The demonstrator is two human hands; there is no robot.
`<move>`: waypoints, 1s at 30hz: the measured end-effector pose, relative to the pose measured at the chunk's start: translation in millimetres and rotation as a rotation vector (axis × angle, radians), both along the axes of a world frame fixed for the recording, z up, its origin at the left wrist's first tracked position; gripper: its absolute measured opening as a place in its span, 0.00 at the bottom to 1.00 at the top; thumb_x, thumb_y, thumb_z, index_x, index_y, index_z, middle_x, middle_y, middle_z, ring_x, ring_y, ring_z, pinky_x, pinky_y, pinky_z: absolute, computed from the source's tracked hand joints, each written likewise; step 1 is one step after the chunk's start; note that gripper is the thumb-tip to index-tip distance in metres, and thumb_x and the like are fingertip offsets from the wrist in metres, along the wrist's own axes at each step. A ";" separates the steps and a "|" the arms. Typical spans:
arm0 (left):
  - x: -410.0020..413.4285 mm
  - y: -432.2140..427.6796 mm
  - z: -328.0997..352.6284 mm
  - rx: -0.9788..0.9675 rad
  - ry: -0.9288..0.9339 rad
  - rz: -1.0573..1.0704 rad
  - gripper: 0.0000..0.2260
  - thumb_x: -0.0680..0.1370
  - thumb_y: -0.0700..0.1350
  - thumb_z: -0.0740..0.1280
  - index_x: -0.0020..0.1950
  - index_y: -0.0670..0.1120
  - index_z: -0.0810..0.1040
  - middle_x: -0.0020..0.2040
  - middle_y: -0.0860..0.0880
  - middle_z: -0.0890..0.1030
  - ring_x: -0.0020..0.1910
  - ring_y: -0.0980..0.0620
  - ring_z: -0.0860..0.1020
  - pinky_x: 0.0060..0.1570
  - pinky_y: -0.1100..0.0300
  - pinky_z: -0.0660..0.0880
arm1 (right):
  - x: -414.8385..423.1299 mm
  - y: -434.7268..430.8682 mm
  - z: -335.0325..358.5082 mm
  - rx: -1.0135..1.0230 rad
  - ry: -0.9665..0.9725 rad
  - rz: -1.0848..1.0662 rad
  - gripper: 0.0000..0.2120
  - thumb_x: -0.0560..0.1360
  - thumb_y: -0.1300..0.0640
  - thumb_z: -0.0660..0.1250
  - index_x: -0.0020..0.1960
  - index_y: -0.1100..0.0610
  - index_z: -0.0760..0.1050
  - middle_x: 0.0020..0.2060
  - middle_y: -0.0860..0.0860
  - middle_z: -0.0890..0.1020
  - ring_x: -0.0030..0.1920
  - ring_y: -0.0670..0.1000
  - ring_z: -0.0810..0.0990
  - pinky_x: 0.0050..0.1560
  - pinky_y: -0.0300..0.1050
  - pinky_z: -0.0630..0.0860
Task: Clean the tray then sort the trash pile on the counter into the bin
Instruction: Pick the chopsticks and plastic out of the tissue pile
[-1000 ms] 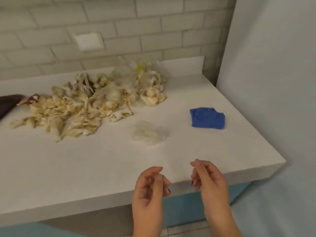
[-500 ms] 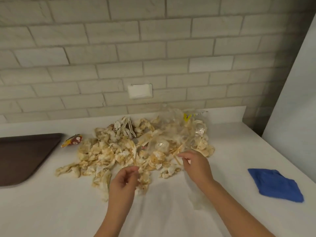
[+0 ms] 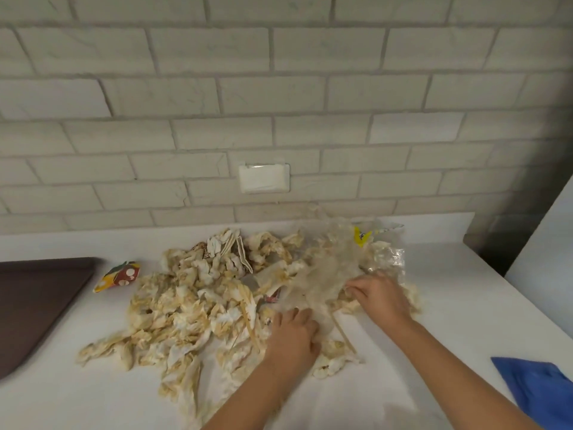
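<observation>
trash pile (image 3: 192, 311) sits mid-counter (image 3: 449, 305), pushed up near the brick wall. it's mostly crumpled, stained napkins, with a couple of thin wooden sticks (image 3: 342, 332) poking out on the near side. a crinkly clear plastic bag (image 3: 322, 274) lies over the right half of the pile; can't tell what's in it, it's too see-through and bunched up.

both hands are in the pile's right side. right hand (image 3: 379, 297) has its fingers curled in and pinches the plastic at its right edge. left hand (image 3: 293, 333) is palm down on the napkins with its fingertips at the plastic's near edge, and honestly can't tell if it's got hold of anything or just resting there.

the dark brown tray (image 3: 37, 305) is off at the left edge, cut by the frame, apart from the pile. a little red and yellow wrapper (image 3: 119, 276) lies between tray and pile, touching neither. a blue cloth (image 3: 539, 389) sits well apart at the bottom right.
</observation>
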State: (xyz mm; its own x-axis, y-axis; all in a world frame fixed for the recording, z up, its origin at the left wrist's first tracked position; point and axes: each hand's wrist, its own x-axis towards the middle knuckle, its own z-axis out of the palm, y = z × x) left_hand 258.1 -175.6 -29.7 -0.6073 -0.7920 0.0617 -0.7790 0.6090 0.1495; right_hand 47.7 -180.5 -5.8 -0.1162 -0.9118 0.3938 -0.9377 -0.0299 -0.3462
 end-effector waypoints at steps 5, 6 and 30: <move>15.0 18.1 -15.2 -0.070 0.154 -0.149 0.10 0.68 0.58 0.62 0.43 0.59 0.80 0.46 0.63 0.80 0.45 0.58 0.79 0.41 0.61 0.76 | 4.6 1.2 29.8 -0.042 -0.009 0.107 0.05 0.68 0.60 0.75 0.41 0.51 0.84 0.32 0.42 0.82 0.39 0.52 0.78 0.44 0.45 0.73; 16.4 19.7 -13.0 -0.025 0.192 -0.140 0.10 0.70 0.57 0.62 0.46 0.58 0.80 0.47 0.62 0.81 0.45 0.58 0.80 0.43 0.60 0.73 | 9.1 6.1 31.8 0.013 -0.030 0.136 0.04 0.72 0.60 0.72 0.42 0.52 0.83 0.33 0.39 0.80 0.40 0.50 0.76 0.43 0.42 0.72; 44.2 -85.2 15.4 0.061 0.154 0.251 0.11 0.74 0.37 0.62 0.50 0.47 0.81 0.45 0.49 0.82 0.44 0.49 0.79 0.44 0.56 0.77 | 41.1 -24.5 -23.8 0.464 0.065 0.312 0.08 0.76 0.53 0.65 0.52 0.55 0.78 0.51 0.49 0.79 0.52 0.49 0.77 0.47 0.38 0.69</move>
State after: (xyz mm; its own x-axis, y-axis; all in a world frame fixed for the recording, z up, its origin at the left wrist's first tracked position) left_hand 302.3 -260.8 -14.3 -0.3788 -0.9215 0.0859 -0.8696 0.3862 0.3077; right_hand 88.8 -205.0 -29.6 0.1974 -0.9785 -0.0591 -0.9288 -0.1674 -0.3306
